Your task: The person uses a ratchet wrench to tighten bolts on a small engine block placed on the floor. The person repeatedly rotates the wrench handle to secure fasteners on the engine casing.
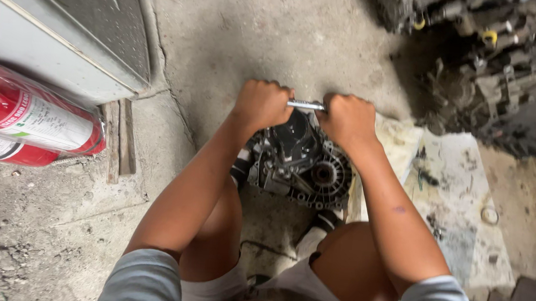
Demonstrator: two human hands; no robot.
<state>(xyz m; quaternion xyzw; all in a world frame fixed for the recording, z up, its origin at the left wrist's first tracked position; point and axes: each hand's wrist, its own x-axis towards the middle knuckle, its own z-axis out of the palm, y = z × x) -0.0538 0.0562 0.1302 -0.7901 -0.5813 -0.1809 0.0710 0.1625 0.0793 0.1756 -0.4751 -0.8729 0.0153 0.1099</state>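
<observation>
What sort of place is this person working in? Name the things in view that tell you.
Probably a vehicle repair workshop: both hands grip a metal bar over a greasy gearbox housing on a concrete floor, with oily engine parts piled nearby.

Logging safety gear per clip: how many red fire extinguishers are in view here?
2. Both lie on the floor at the left edge: one extinguisher on top, wrapped in clear plastic, a second extinguisher partly under it. More may lie outside the frame.
</observation>
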